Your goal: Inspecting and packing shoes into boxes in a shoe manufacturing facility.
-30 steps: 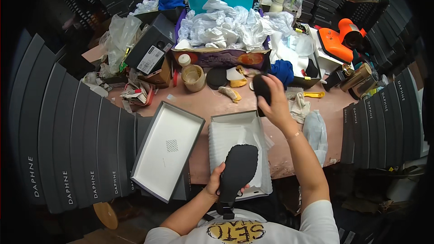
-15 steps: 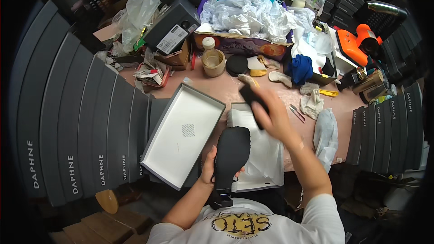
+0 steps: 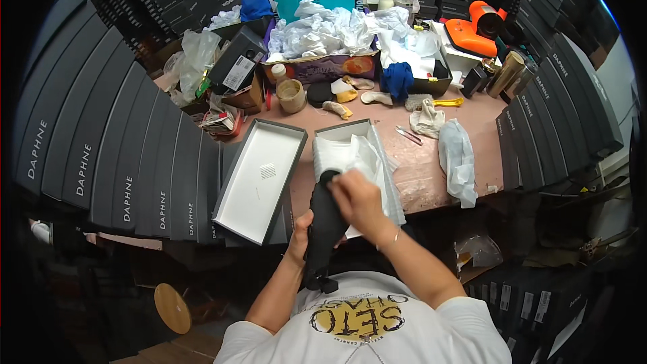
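with our left hand (image 3: 301, 234) gripping the black shoe (image 3: 325, 226) from below, just over the open shoe box (image 3: 377, 155) on the desk (image 3: 431, 162), our right hand (image 3: 356, 199) clenches at its toe, so we judge steady support matters.

I see bright, even overhead light on the table (image 3: 465, 128). Fisheye bending curves the edges, and the corners fall black.

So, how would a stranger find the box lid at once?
Start at the pink table. At its near edge an open box holds white paper. The lid lies just left of it: the same shape, but bare white inside.
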`<state>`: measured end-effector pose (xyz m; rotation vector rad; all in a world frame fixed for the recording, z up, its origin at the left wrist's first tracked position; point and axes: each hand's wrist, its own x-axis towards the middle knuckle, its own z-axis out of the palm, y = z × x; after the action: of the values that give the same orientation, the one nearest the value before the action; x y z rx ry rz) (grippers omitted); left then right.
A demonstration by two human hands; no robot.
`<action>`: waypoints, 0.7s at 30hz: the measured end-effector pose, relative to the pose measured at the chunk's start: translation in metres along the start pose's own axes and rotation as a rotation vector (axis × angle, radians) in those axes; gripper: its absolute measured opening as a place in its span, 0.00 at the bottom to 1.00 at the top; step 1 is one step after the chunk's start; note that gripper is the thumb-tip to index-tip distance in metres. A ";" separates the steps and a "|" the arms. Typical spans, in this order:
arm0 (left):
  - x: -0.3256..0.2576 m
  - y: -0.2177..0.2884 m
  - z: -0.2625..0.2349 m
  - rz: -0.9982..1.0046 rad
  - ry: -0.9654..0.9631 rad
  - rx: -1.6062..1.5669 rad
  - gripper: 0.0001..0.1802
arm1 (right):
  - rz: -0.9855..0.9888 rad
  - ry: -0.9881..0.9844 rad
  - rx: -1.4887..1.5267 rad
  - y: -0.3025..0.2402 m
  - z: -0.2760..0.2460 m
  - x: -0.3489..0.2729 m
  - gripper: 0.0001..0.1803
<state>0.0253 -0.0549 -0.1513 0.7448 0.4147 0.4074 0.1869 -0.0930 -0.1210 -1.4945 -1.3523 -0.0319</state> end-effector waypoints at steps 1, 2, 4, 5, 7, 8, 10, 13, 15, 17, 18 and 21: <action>-0.001 0.000 -0.001 -0.018 -0.035 0.023 0.33 | -0.025 -0.063 0.013 -0.007 -0.001 -0.009 0.09; -0.009 -0.007 0.006 0.058 0.099 -0.004 0.34 | -0.051 -0.125 0.026 -0.023 -0.005 -0.024 0.08; -0.005 -0.003 0.000 0.057 0.263 -0.029 0.35 | -0.229 -0.269 0.089 -0.057 -0.008 -0.046 0.08; -0.007 0.000 0.004 -0.024 0.215 -0.126 0.36 | -0.238 -0.246 0.032 -0.057 -0.008 -0.040 0.08; -0.009 -0.014 -0.011 0.010 -0.039 -0.101 0.36 | -0.086 -0.082 -0.051 -0.021 0.000 -0.014 0.06; -0.011 -0.016 -0.004 -0.049 0.017 -0.064 0.36 | 0.012 0.002 0.000 -0.003 -0.003 0.003 0.05; -0.008 -0.011 0.000 0.047 0.252 -0.202 0.36 | -0.045 -0.122 0.019 -0.024 0.000 -0.010 0.08; 0.010 0.005 -0.031 0.084 0.141 -0.417 0.38 | -0.190 -0.391 0.133 -0.055 0.002 -0.047 0.16; 0.011 0.027 -0.039 -0.040 -0.281 -0.501 0.38 | -0.249 -0.594 0.322 -0.052 -0.005 -0.051 0.18; 0.012 0.032 -0.033 -0.016 -0.168 -0.432 0.35 | 0.041 -0.764 0.660 -0.038 -0.013 -0.057 0.19; 0.015 0.030 -0.026 -0.002 -0.118 -0.403 0.33 | 0.018 -0.790 0.592 -0.036 -0.017 -0.053 0.19; 0.016 0.019 -0.013 0.175 0.164 -0.306 0.32 | -0.224 -0.461 0.172 -0.053 -0.005 -0.035 0.21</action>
<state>0.0281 -0.0266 -0.1498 0.4519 0.4302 0.6830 0.1396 -0.1320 -0.1057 -1.2414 -1.8377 0.2956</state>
